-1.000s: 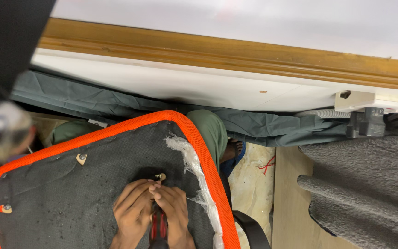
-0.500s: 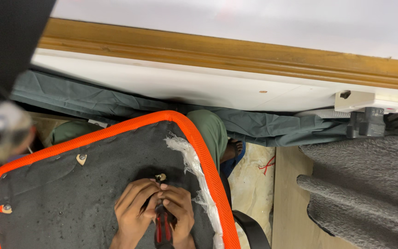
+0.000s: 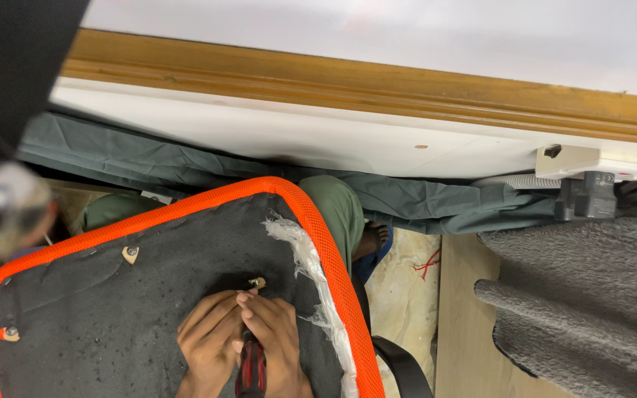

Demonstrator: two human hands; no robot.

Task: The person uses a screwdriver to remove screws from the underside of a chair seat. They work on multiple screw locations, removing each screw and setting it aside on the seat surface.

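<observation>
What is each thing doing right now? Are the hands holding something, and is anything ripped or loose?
left hand: closed round the screwdriver, resting on the seat panel
right hand: closed round the screwdriver
screwdriver: red and black handle, gripped between both hands, pointing at the fitting
fitting: set in the panel, just beyond the fingertips
seat panel: dark side up, orange edge
plastic wrap: torn, hanging loose

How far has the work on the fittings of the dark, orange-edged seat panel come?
In hand: both hands, left hand and right hand, hold a red-and-black-handled screwdriver aimed at the small metal fitting in the dark seat panel with orange mesh edge. Already seated, it seems: two similar fittings, one higher up and one near the left edge. Whether the middle one is being tightened or loosened cannot be told.
</observation>
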